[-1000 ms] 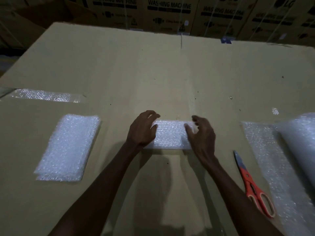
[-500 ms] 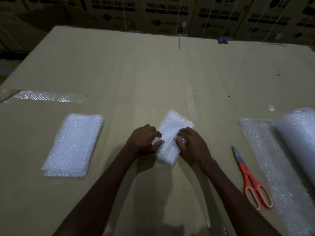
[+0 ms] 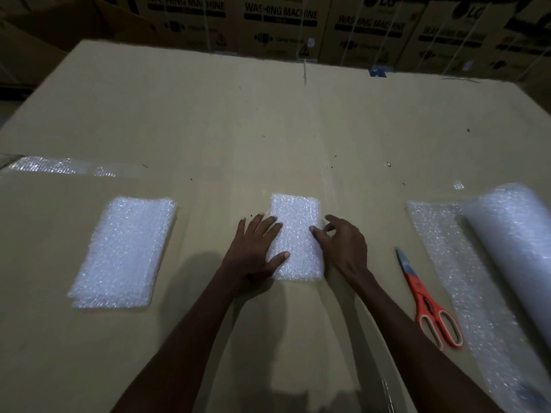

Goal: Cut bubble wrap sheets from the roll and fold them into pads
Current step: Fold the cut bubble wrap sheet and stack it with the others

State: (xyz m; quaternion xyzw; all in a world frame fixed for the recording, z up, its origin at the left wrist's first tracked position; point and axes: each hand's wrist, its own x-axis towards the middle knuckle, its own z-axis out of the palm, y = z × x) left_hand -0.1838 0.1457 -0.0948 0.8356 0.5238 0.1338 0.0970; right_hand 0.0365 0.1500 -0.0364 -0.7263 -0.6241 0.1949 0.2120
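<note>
1. Both bare forearms reach forward from the bottom edge and draw closer together toward the hands.
2. The left grip (image 3: pixel 256 248) lies palm down with its fingers straight and spread; the thumb points right, and the thumb and forefinger rest flat on the folded pad (image 3: pixel 296 234).
3. The right grip (image 3: pixel 343 245) is arched, knuckles raised, fingers bent; its fingertips (image 3: pixel 314 230) touch the pad's right edge.
4. The wrists are level and well apart.

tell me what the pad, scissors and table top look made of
Pad: clear plastic bubble wrap, glinting bubbles. Scissors: dull grey blades, likely steel; orange handles, probably plastic. Table top: matte tan, looks like cardboard, with a taped seam.
</note>
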